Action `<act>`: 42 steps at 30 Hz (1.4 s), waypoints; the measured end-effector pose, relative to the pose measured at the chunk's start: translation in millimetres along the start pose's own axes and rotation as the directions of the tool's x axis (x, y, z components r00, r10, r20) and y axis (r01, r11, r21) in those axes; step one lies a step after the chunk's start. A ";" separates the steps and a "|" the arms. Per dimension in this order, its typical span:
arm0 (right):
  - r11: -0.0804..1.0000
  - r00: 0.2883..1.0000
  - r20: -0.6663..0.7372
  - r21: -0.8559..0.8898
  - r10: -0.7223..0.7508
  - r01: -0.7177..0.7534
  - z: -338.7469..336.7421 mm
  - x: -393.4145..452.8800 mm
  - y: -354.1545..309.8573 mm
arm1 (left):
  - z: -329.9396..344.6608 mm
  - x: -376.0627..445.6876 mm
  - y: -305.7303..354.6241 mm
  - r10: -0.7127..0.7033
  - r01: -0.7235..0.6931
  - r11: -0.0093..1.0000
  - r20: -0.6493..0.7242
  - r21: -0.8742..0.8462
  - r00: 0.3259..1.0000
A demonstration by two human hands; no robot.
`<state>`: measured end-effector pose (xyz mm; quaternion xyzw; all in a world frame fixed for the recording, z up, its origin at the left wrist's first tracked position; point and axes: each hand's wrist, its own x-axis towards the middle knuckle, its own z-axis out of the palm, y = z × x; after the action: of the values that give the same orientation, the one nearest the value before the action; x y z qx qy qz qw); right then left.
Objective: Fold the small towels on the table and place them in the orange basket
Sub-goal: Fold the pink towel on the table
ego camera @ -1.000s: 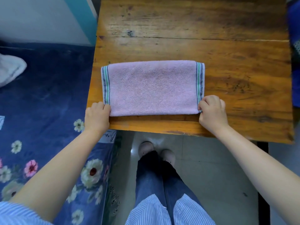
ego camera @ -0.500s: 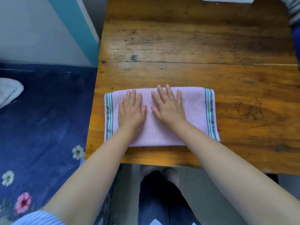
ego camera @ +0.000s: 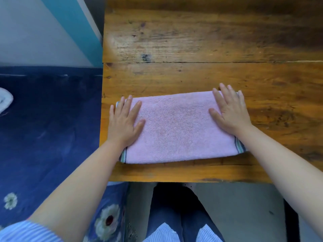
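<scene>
A pink towel (ego camera: 178,128) with striped ends lies folded into a long strip near the front edge of the wooden table (ego camera: 192,41). My left hand (ego camera: 123,122) presses flat on the towel's left end, fingers straight and spread. My right hand (ego camera: 229,110) presses flat on the right end in the same way. Each hand covers most of the striped border under it. The orange basket is not in view.
A blue flowered bedspread (ego camera: 47,128) lies to the left of the table, with a white cloth (ego camera: 5,100) at its far left edge. Below the table's front edge are my legs and a grey floor (ego camera: 236,206).
Both hands slid apart from the towel's middle out to its two ends, still flat on it. A second ago they pinched the near corners.
</scene>
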<state>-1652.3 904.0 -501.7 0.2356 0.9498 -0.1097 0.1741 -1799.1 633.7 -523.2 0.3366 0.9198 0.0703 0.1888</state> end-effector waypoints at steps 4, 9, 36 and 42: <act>0.996 0.998 0.009 0.060 0.067 -0.067 -0.1 1.3 6.6 | -1.1 -0.2 0.1 0.016 -0.016 1.000 0.013 0.018 1.000; 0.938 0.953 -0.058 0.206 0.297 -0.280 -1.6 -24.8 8.7 | -11.9 -2.8 10.9 0.008 -0.012 0.990 0.025 0.143 1.000; 0.710 0.853 0.145 0.495 0.501 -0.501 -2.8 -106.6 5.5 | -42.0 107.0 256.2 0.159 -0.067 0.972 0.421 -0.224 0.893; 0.634 0.909 0.084 0.690 0.409 -0.349 -8.0 -104.0 41.6 | -68.6 107.2 264.4 0.205 -0.007 0.910 0.435 -0.414 0.877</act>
<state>-1548.2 899.7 -459.9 0.4813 0.7744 -0.4072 0.0543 -1744.7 904.7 -424.5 0.3485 0.7920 0.1838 0.4663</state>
